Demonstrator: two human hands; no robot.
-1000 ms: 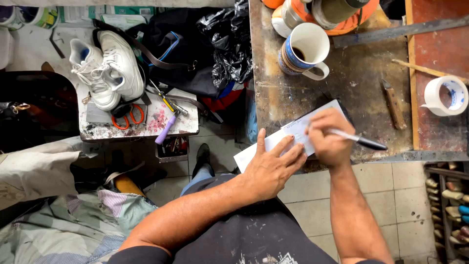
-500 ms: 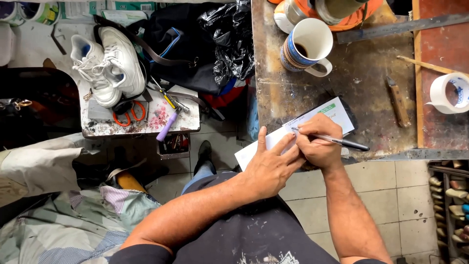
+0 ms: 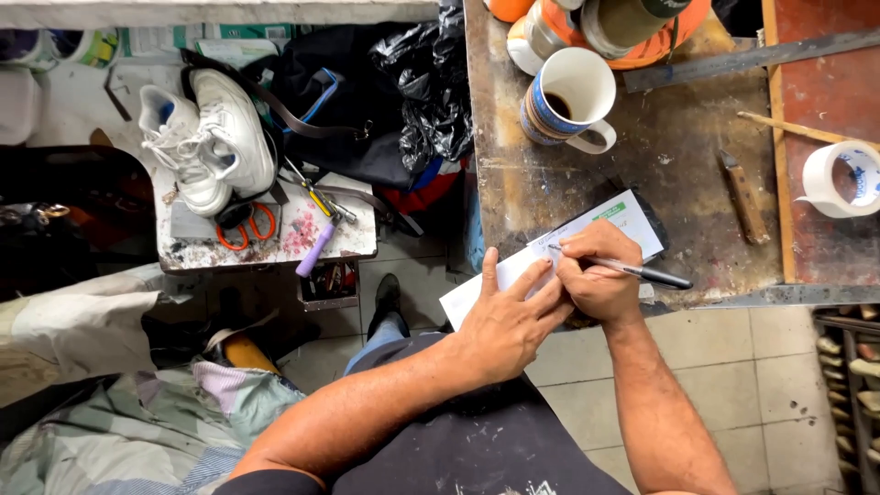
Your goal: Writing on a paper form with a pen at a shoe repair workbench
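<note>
A white paper slip [image 3: 587, 240] with a small green patch lies slantwise at the near edge of the worktop [image 3: 678, 174], its lower end jutting past that edge over the tiled floor [image 3: 761, 394]. The right hand [image 3: 598, 282] rests on the slip with its fingers pinched narrow around a dark pen [image 3: 632, 271], whose tip touches the paper. The left hand [image 3: 506, 321] lies flat on the slip's overhanging end, fingers spread and pressing it down, touching the right hand.

Toward the far edge stands a white mug with blue bands [image 3: 568, 103], a dark residue at its bottom. Behind it, at the far edge, sit an orange container [image 3: 632, 27] and other pots, their contents unclear. A brown-handled knife [image 3: 742, 194] lies right of the slip, and a roll of white tape [image 3: 845, 180] sits on the red board at the right edge, beside a thin wooden stick [image 3: 797, 130].

The worktop is worn metal, stained and scratched. Well to the left, a small stained stand [image 3: 275, 240] carries a pair of white sneakers [image 3: 206, 137], orange-handled scissors [image 3: 243, 225] and a purple-handled tool [image 3: 314, 249]. Black bags [image 3: 403, 92] are heaped between stand and worktop. Patterned cloth [image 3: 137, 431] lies crumpled at the lower left.
</note>
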